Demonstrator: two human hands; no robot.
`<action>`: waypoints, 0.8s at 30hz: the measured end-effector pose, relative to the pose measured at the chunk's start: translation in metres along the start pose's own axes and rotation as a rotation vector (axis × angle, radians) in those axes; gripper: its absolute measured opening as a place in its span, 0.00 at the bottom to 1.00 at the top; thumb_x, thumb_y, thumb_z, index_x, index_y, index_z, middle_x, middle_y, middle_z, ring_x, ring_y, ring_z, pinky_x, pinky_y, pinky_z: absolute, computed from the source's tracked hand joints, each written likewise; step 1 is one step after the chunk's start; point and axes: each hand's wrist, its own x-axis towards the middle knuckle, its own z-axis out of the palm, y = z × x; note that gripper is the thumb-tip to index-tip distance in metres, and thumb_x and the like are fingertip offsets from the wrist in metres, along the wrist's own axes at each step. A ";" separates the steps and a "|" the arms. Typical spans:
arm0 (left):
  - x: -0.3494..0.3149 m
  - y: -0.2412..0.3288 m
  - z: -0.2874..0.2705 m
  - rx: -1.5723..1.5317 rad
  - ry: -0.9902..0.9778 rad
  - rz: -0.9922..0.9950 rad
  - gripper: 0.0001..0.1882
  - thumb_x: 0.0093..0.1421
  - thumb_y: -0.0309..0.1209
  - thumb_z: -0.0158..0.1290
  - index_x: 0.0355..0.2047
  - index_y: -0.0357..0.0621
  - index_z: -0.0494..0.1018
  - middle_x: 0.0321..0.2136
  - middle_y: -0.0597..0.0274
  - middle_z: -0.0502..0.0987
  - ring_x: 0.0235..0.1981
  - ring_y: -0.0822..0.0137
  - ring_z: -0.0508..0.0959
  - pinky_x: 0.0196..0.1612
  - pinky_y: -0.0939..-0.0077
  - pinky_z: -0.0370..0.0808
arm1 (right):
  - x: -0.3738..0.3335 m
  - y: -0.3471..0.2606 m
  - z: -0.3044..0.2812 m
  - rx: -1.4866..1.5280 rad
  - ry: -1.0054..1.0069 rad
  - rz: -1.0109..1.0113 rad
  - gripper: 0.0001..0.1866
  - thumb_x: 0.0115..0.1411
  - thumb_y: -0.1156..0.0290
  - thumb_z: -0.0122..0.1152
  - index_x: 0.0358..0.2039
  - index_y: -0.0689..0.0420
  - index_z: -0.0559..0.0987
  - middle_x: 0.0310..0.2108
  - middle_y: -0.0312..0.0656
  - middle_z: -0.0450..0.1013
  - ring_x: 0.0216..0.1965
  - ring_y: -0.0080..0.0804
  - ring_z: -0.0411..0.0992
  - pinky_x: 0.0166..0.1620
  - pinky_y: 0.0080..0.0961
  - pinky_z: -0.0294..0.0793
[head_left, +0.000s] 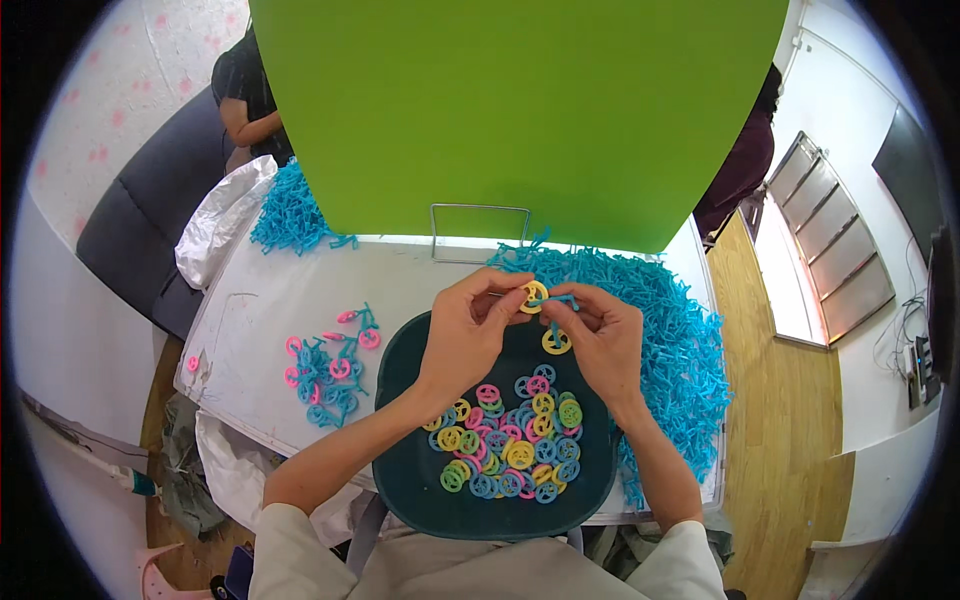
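Observation:
Over the far rim of a dark green basin (403, 365), my two hands work close together. My left hand (462, 335) pinches a small yellow spoked wheel (537, 291) between thumb and fingers. In my right hand (605, 345) is a thin blue branched plastic piece (566, 299), its tip touching that wheel. A second yellow wheel (557, 344) hangs below, at the lower end of the blue piece. Inside the basin lie many loose spoked wheels (519, 455) in pink, yellow, blue and green. My fingers partly hide the joint.
A large heap of blue branched pieces (660, 335) covers the table's right side; another heap (290, 210) sits far left. Pieces with wheels fitted (325, 375) lie left of the basin. Behind a green panel (520, 110) with a wire stand (480, 207), two people are partly visible.

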 end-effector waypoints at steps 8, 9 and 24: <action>-0.002 0.001 0.003 -0.012 -0.020 -0.058 0.11 0.63 0.22 0.49 0.45 0.32 0.73 0.39 0.55 0.77 0.39 0.71 0.78 0.44 0.79 0.79 | 0.002 -0.001 -0.002 0.110 -0.014 0.062 0.09 0.59 0.74 0.61 0.38 0.66 0.79 0.28 0.40 0.78 0.30 0.19 0.76 0.33 0.12 0.73; -0.004 0.001 0.005 0.039 0.004 -0.030 0.10 0.63 0.22 0.50 0.45 0.32 0.73 0.39 0.56 0.78 0.39 0.71 0.79 0.44 0.78 0.79 | 0.001 -0.002 -0.001 0.117 -0.001 0.070 0.09 0.59 0.74 0.61 0.38 0.66 0.79 0.28 0.41 0.78 0.30 0.19 0.76 0.33 0.12 0.73; -0.003 -0.003 -0.002 0.016 -0.010 0.000 0.06 0.64 0.21 0.48 0.41 0.33 0.71 0.39 0.58 0.76 0.40 0.71 0.77 0.43 0.77 0.78 | 0.004 0.009 -0.003 0.081 -0.059 -0.078 0.10 0.56 0.75 0.65 0.39 0.63 0.80 0.29 0.37 0.78 0.30 0.17 0.74 0.33 0.14 0.73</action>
